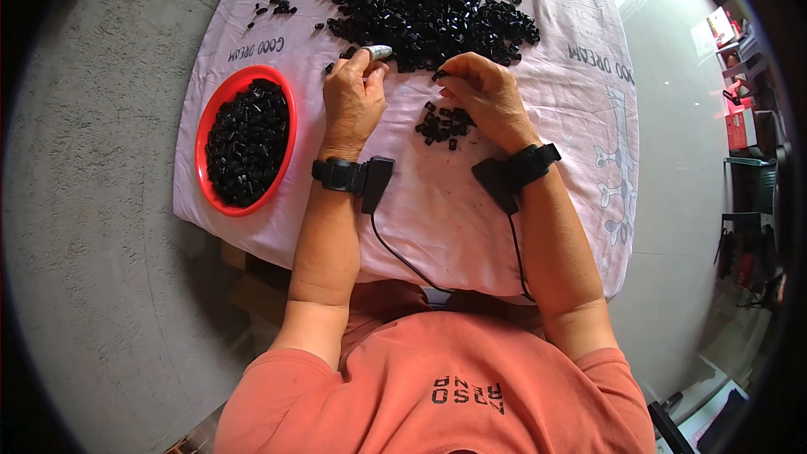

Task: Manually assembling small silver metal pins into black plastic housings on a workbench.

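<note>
My right hand (486,97) pinches a small black plastic piece (439,75) between thumb and fingertips, just in front of the big pile of black plastic pieces (412,4). Curled closed at the pile's near edge is my left hand (353,99). A silvery-grey covering (377,52) shows at its fingertips; whether anything is pinched there is hidden. Below my right hand lies a small separate heap of black pieces (444,124). To the left of my left hand stands a red oval basin (203,145) filled with similar black pieces.
A pale pink printed cloth (403,235) covers the table. Loose black pieces (282,7) are scattered left of the pile. Black wrist devices (340,175) with cables sit on both my wrists. Red boxes (740,128) and other goods stand along the far right.
</note>
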A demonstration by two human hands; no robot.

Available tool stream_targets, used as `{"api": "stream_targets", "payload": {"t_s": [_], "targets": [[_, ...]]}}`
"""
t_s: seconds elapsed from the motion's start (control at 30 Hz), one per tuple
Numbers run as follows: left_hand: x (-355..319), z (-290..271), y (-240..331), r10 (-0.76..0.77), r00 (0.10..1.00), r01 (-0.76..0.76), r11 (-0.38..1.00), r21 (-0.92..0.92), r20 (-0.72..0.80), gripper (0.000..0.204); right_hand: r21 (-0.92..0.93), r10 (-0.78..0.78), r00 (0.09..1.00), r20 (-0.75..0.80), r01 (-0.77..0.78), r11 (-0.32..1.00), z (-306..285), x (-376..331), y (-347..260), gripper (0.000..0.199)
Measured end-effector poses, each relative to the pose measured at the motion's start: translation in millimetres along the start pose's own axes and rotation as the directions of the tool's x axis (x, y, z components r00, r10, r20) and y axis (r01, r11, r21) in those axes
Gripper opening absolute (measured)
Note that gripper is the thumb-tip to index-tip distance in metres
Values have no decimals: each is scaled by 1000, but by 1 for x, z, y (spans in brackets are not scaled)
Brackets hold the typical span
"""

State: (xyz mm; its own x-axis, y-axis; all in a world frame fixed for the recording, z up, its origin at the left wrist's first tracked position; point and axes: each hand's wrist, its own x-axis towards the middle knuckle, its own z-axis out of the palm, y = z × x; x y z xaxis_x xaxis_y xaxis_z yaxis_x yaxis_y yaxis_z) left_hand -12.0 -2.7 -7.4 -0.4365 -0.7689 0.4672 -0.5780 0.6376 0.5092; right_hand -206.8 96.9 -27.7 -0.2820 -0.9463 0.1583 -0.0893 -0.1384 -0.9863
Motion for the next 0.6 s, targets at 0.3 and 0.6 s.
{"api": "stream_targets", "payload": {"t_s": [0.3, 0.6], "targets": [[-5, -11, -2, -34, 996, 42, 994, -103, 83, 13, 19, 20, 1000, 7, -20, 1000, -1, -1, -2, 16], [-12, -19, -2, 241, 956, -265, 953, 143, 165, 9, -14, 20, 1000, 14, -20, 1000, 0, -1, -9, 15]]}}
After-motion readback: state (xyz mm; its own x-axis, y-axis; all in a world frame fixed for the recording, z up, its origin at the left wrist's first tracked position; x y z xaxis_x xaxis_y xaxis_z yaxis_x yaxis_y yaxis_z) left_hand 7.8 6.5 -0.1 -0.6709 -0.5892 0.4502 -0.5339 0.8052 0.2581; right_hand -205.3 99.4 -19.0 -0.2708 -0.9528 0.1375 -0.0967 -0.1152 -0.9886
